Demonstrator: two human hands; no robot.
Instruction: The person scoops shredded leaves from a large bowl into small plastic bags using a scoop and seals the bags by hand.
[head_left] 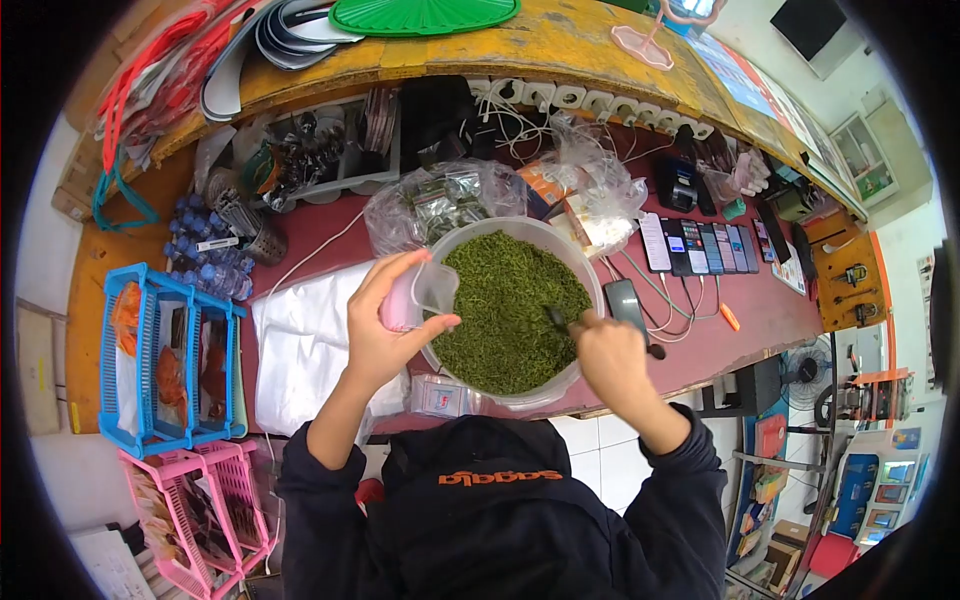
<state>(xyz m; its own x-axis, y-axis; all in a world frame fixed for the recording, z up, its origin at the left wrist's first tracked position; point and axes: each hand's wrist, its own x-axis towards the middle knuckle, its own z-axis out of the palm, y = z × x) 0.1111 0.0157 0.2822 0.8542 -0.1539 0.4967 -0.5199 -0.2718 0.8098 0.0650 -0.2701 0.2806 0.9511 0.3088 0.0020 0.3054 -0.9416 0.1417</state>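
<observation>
A round translucent tub (594,290) on the table in front of me holds finely shredded green leaf (505,300), which looks like dried herb or cut tobacco. At its left rim, my left hand (385,325) is closed around a small clear plastic cup (434,288) with a pinkish side, tilted towards the tub. My right hand (612,365) grips a dark spoon (556,318) whose tip is down in the leaf. The fingers hide the spoon's handle in part. What the cup contains cannot be made out.
White plastic sheets (300,340) lie left of the tub, and clear bags (445,200) behind it. Several phones (710,247) with cables are at the right. A blue basket (165,440) stands at the left edge. A wooden shelf (450,62) overhangs the back.
</observation>
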